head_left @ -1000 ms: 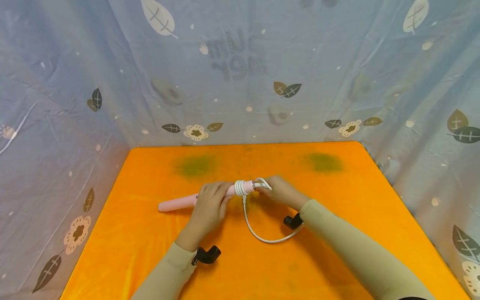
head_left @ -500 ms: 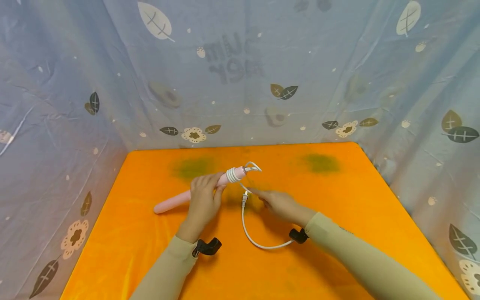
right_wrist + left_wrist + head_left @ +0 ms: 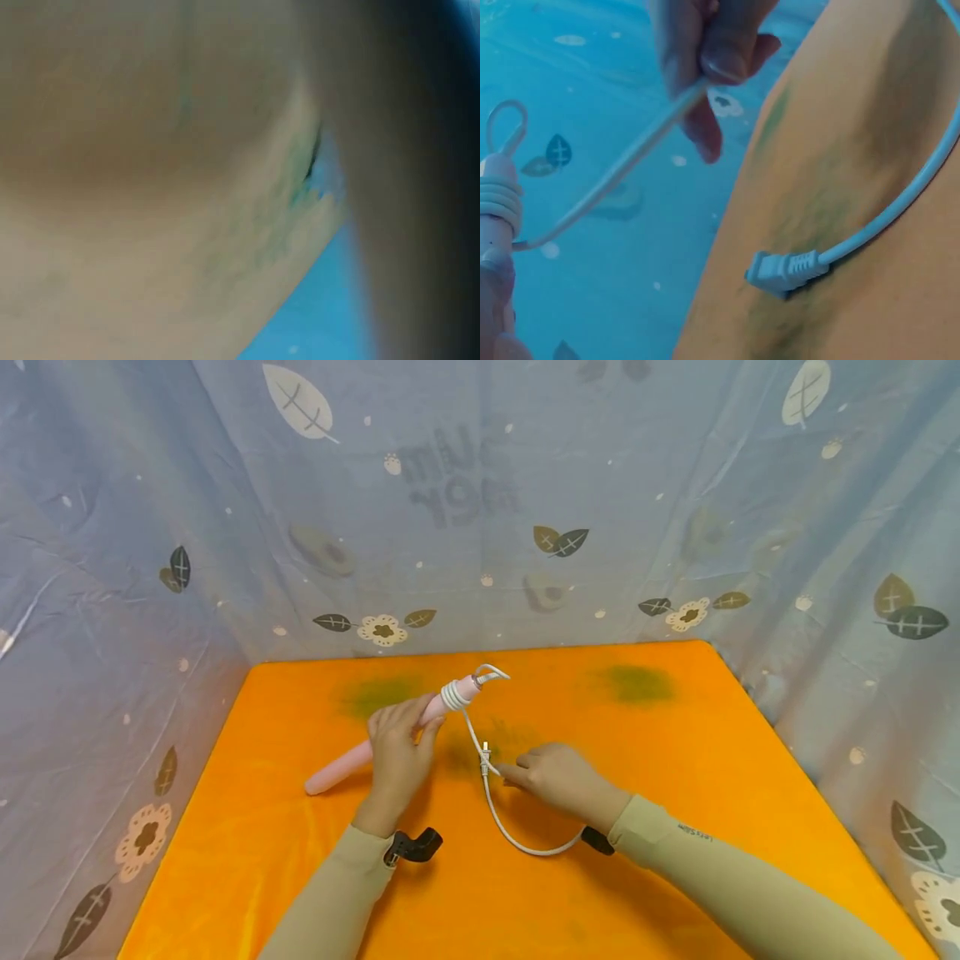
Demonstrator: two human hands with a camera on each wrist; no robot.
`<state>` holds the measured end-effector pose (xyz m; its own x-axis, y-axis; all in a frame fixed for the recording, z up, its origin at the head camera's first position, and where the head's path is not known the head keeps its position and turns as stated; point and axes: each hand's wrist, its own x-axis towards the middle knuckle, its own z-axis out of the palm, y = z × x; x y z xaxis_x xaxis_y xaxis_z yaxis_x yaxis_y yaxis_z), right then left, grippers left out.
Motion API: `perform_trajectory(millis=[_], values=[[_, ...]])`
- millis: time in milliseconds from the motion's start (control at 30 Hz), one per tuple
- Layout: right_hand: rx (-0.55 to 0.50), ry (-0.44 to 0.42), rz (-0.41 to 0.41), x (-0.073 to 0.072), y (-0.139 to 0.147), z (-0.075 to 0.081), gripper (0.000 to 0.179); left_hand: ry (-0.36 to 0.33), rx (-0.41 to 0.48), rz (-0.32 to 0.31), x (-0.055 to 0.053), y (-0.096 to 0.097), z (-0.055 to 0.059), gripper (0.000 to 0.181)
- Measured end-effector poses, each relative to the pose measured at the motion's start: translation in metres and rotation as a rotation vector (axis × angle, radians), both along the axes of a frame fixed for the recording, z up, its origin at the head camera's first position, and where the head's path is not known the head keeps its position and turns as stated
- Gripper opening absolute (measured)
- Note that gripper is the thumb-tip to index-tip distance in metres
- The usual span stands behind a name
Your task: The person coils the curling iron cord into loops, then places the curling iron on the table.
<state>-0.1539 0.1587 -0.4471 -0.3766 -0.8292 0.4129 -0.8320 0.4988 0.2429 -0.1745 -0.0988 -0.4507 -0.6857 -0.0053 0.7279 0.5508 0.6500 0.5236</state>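
My left hand (image 3: 397,760) grips a pink hair curling wand (image 3: 340,768) around its middle. The wand tilts, its tip low on the left and its handle end raised to the right. White cord coils (image 3: 454,695) wrap the handle, with a small loop at the end. My right hand (image 3: 566,781) pinches the stretch of cord (image 3: 622,165) leading off the coils and holds it taut in the left wrist view. The two-pin plug (image 3: 780,271) lies on the table just below, its cord curving away under the right wrist. The right wrist view is blurred and shows no fingers clearly.
An orange-covered table (image 3: 480,902) with greenish stains lies beneath both hands. Patterned blue-grey curtains (image 3: 480,568) stand along the back and both sides. A black wrist mount (image 3: 417,845) juts from the left forearm near the tabletop.
My right hand has left the handle end and drawn the cord down and right, lengthening the free stretch off the coils. The wand's handle end has risen and shifted left with my left hand.
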Motion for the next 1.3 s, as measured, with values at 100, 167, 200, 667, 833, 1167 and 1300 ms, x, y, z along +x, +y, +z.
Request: perform_trajectory(millis=[100,167,200,667,833,1167,1300], values=[[0.016,0.032,0.024,0.008,-0.009,0.004,0.027,-0.009,-0.017,0.009,-0.002,0.001,-0.004,0.037],[0.017,0.040,0.039,0.013,-0.013,0.009,0.028,-0.021,-0.038,0.014,-0.002,0.001,-0.008,0.038],[0.011,0.038,0.049,0.015,-0.014,0.012,0.027,-0.027,-0.050,0.016,-0.003,0.001,-0.010,0.038],[-0.145,-0.024,0.056,0.009,-0.030,0.045,0.013,-0.114,-0.288,-0.037,0.005,0.005,-0.036,0.039],[-0.136,-0.023,0.052,0.007,-0.035,0.049,0.008,-0.146,-0.366,-0.076,0.011,0.007,-0.043,0.038],[-0.174,-0.075,-0.013,-0.009,-0.034,0.061,0.010,-0.063,-0.432,-0.165,0.021,0.011,-0.043,0.039],[-0.208,-0.091,-0.054,-0.020,-0.026,0.066,0.013,-0.055,-0.470,-0.229,0.025,0.008,-0.049,0.039]])
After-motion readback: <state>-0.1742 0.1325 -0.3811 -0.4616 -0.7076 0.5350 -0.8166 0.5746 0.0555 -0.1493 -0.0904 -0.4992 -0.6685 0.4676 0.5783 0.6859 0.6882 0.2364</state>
